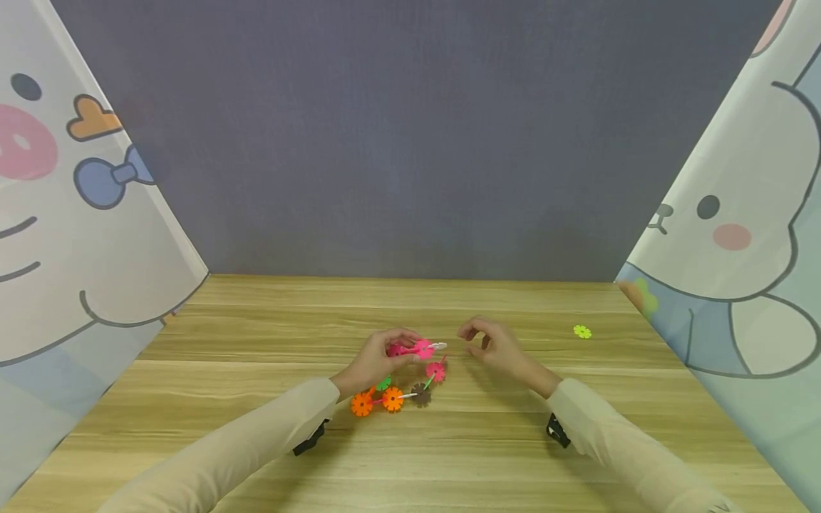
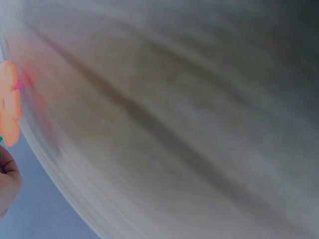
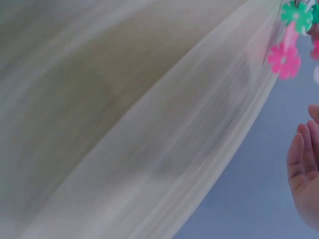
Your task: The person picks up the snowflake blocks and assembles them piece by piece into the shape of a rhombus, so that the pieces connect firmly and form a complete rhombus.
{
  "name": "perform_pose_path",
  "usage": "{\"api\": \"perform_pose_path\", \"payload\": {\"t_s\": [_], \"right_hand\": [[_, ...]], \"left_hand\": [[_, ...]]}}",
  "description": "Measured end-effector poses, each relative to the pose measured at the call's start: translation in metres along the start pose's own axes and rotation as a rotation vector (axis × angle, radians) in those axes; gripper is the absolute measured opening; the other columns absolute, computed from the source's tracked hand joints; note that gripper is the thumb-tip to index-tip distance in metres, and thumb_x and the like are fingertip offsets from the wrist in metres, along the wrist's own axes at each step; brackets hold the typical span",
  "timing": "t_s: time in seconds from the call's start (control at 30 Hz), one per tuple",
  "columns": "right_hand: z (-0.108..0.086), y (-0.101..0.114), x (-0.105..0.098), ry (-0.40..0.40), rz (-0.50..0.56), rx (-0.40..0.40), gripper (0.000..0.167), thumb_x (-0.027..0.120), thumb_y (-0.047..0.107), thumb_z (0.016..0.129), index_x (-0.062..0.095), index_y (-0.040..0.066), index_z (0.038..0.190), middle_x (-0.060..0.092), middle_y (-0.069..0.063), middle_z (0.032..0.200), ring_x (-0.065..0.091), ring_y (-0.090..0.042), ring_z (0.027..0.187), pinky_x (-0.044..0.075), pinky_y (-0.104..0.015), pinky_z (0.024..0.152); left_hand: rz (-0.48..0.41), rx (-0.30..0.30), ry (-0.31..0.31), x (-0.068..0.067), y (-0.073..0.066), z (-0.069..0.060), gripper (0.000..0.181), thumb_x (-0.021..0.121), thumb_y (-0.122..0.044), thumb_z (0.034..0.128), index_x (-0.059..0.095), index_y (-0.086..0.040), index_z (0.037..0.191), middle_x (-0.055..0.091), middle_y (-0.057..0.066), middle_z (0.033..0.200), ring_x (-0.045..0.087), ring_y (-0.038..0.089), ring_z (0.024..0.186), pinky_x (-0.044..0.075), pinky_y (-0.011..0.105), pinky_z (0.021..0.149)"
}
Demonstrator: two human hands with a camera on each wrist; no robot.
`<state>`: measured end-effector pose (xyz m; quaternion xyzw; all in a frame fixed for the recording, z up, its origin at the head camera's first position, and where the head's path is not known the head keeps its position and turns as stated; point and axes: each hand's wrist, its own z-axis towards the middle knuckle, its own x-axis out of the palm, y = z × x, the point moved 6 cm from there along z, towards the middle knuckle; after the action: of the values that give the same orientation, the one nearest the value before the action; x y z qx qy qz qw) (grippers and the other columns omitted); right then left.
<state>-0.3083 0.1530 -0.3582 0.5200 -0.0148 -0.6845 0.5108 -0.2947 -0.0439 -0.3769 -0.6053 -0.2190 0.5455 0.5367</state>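
Observation:
In the head view my left hand [image 1: 375,362] pinches a pink flower-shaped interlocking disc [image 1: 423,348], with a white disc [image 1: 439,345] slotted edge-on into its right side. A string of joined discs curves below: pink [image 1: 435,371], dark grey [image 1: 420,395], orange [image 1: 393,399] and partly hidden green [image 1: 383,383]. Just right of the white disc, my right hand [image 1: 503,354] has loosely bent fingers and holds nothing. The left wrist view catches an orange disc [image 2: 10,102] at its edge. In the right wrist view, a green disc [image 3: 297,16] and a pink one hang above the right hand [image 3: 305,174].
A loose yellow disc [image 1: 582,332] lies on the wooden table [image 1: 449,463] at the right. Behind the table stands a dark grey panel [image 1: 410,142]. Panels with cartoon prints [image 1: 96,249] flank both sides.

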Motion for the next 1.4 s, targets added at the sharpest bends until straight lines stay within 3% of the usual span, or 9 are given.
{"api": "perform_pose_path", "payload": {"t_s": [0.27, 0.53, 0.73, 0.9, 1.0, 1.23, 1.4], "right_hand": [[-0.018, -0.037, -0.023, 0.051, -0.007, 0.138, 0.019, 0.063, -0.008, 0.079, 0.06, -0.004, 0.097, 0.061, -0.019, 0.093, 0.058, -0.028, 0.084, 0.043, -0.022, 0.057], [-0.038, -0.071, -0.051, 0.027, -0.04, 0.195, 0.022, 0.06, -0.014, 0.077, 0.059, -0.008, 0.099, 0.06, -0.023, 0.094, 0.056, -0.032, 0.083, 0.045, -0.022, 0.057], [-0.049, -0.087, -0.073, 0.022, -0.139, 0.246, 0.025, 0.061, -0.014, 0.074, 0.061, -0.006, 0.098, 0.061, -0.02, 0.093, 0.058, -0.032, 0.083, 0.049, -0.028, 0.063], [-0.058, -0.103, -0.089, 0.02, -0.172, 0.282, 0.025, 0.063, -0.013, 0.074, 0.061, -0.008, 0.098, 0.061, -0.021, 0.093, 0.058, -0.032, 0.083, 0.049, -0.036, 0.069], [-0.062, -0.11, -0.098, 0.021, -0.183, 0.296, 0.024, 0.064, -0.011, 0.074, 0.06, -0.009, 0.098, 0.061, -0.023, 0.093, 0.058, -0.032, 0.082, 0.049, -0.035, 0.069], [-0.072, -0.121, -0.116, 0.018, -0.239, 0.327, 0.023, 0.063, -0.011, 0.074, 0.058, -0.011, 0.096, 0.06, -0.025, 0.092, 0.057, -0.035, 0.081, 0.049, -0.045, 0.071], [-0.077, -0.129, -0.124, 0.014, -0.251, 0.352, 0.024, 0.065, -0.01, 0.073, 0.057, -0.012, 0.096, 0.059, -0.028, 0.094, 0.056, -0.039, 0.083, 0.048, -0.05, 0.074]], "left_hand": [[-0.022, -0.002, -0.002, 0.0, 0.018, 0.004, 0.032, 0.068, -0.01, 0.0805, 0.061, -0.014, 0.112, 0.064, 0.007, 0.105, 0.06, 0.02, 0.095, 0.053, 0.026, 0.07], [-0.001, -0.001, -0.016, -0.001, 0.018, 0.003, 0.032, 0.068, -0.009, 0.0803, 0.062, -0.017, 0.11, 0.064, 0.005, 0.103, 0.06, 0.018, 0.095, 0.052, 0.023, 0.067], [0.005, -0.01, -0.023, -0.002, 0.018, 0.003, 0.032, 0.069, -0.011, 0.08, 0.062, -0.017, 0.111, 0.064, 0.005, 0.104, 0.06, 0.018, 0.094, 0.051, 0.022, 0.066], [-0.012, -0.009, -0.019, -0.001, 0.019, 0.003, 0.034, 0.067, -0.005, 0.0809, 0.06, -0.01, 0.114, 0.063, 0.012, 0.105, 0.06, 0.024, 0.095, 0.054, 0.034, 0.069], [-0.024, -0.005, -0.019, -0.001, 0.018, 0.003, 0.034, 0.066, -0.002, 0.081, 0.059, -0.008, 0.114, 0.063, 0.015, 0.106, 0.06, 0.027, 0.095, 0.053, 0.04, 0.07], [0.0, -0.008, -0.029, -0.002, 0.017, 0.003, 0.032, 0.069, -0.01, 0.0796, 0.062, -0.016, 0.11, 0.064, 0.006, 0.103, 0.06, 0.018, 0.093, 0.052, 0.025, 0.066], [-0.018, -0.013, -0.027, -0.003, 0.016, 0.003, 0.033, 0.069, -0.01, 0.0796, 0.061, -0.015, 0.111, 0.064, 0.008, 0.104, 0.06, 0.02, 0.093, 0.054, 0.031, 0.068]]}}
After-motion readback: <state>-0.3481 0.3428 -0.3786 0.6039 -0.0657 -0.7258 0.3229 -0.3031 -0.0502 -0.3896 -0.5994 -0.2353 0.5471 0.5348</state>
